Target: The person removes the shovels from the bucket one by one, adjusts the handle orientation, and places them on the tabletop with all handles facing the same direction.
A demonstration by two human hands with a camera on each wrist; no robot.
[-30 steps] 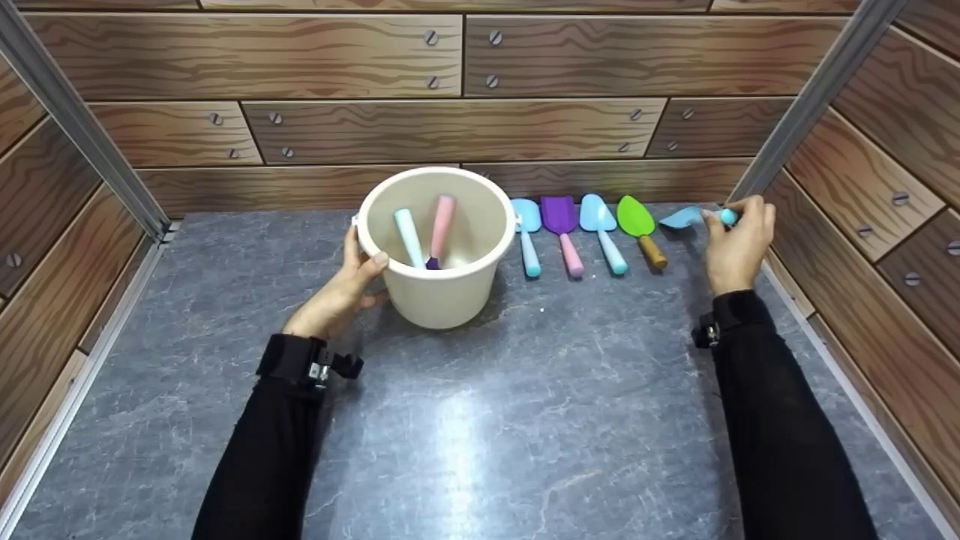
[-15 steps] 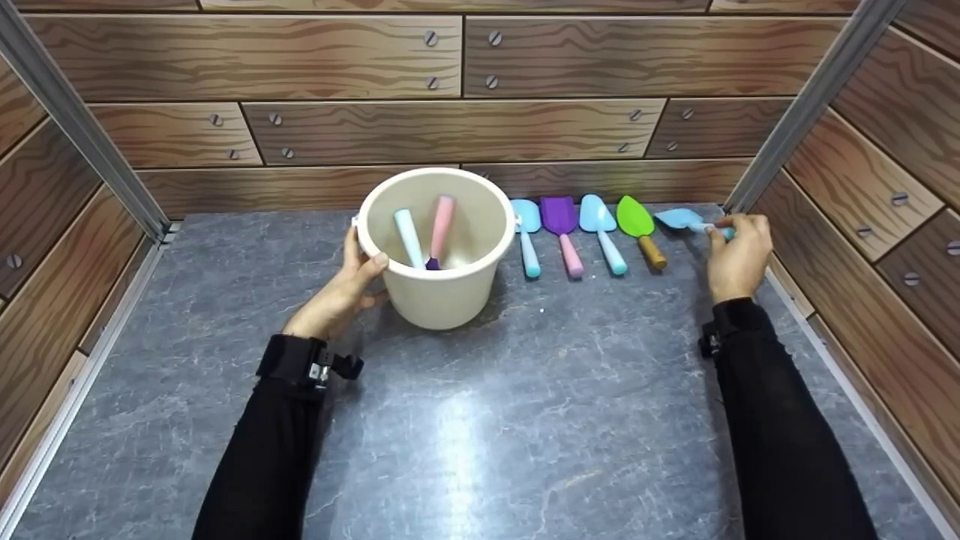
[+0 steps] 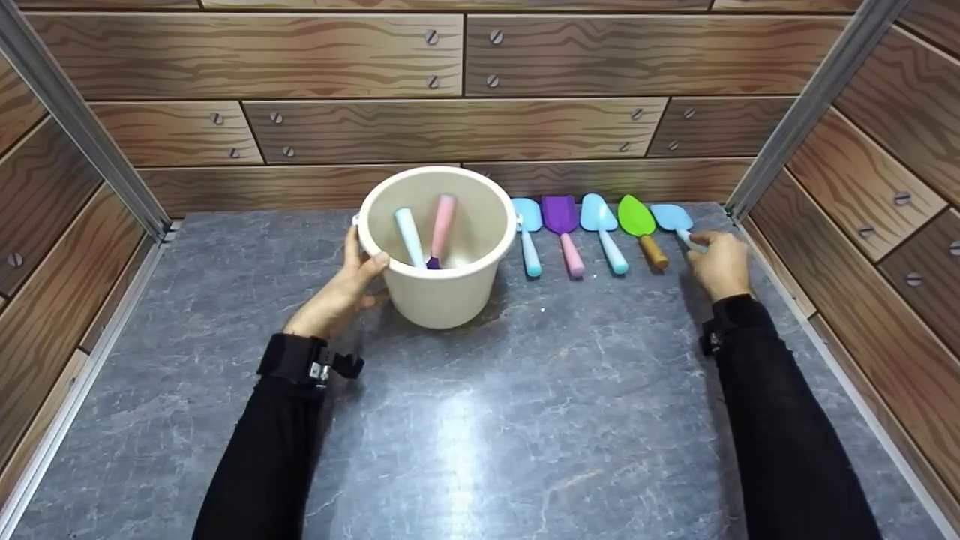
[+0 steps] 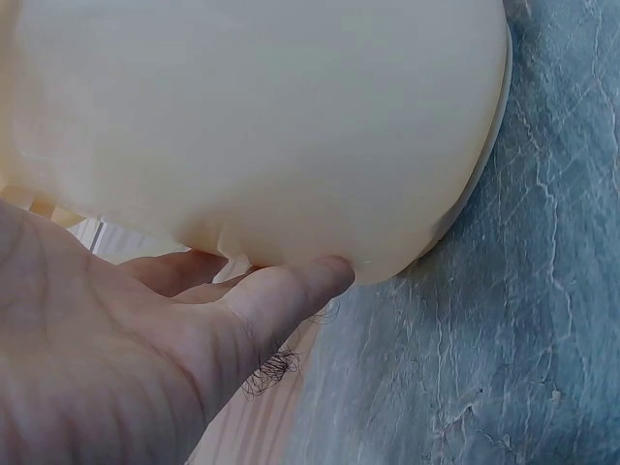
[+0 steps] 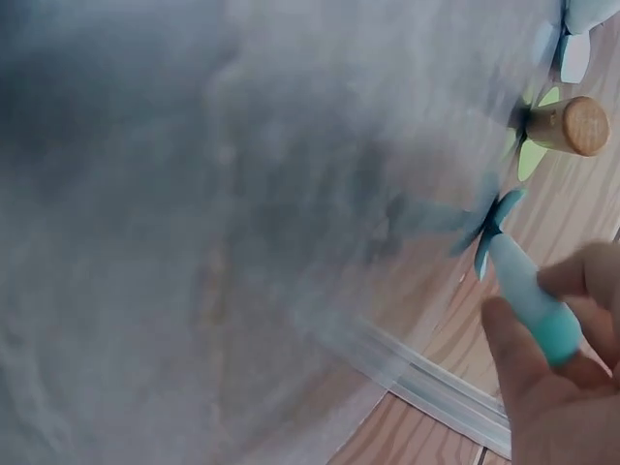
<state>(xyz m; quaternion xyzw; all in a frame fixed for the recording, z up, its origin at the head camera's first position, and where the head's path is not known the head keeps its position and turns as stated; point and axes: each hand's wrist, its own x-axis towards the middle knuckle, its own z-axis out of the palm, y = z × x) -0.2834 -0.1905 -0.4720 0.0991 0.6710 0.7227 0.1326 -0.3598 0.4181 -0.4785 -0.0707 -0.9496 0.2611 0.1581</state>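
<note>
A cream bucket (image 3: 444, 301) stands left of centre, with my left hand (image 3: 330, 301) gripping its left side, thumb at the rim. In the left wrist view the fingers of that hand (image 4: 126, 339) lie against the bucket wall (image 4: 262, 116). Two handles rise inside it, one light blue (image 3: 409, 236) and one pink (image 3: 442, 225); their lower ends are mostly hidden. At the far right, my right hand (image 3: 721, 266) pinches the handle of a blue toy shovel (image 3: 672, 217). The right wrist view shows thumb and fingers around its pale blue handle (image 5: 523, 281), blade toward the back wall.
Along the back lie a light blue shovel (image 3: 529, 216) beside the bucket, a purple shovel with a pink handle (image 3: 559, 216), another light blue shovel (image 3: 598, 213) and a green one with a brown handle (image 3: 637, 216). Wood-patterned walls (image 3: 450, 131) enclose the grey marbled surface (image 3: 600, 405).
My right hand has moved left and slightly nearer, turning the blue shovel from sideways to in line with the row, close beside the green one. The left hand and bucket stay put.
</note>
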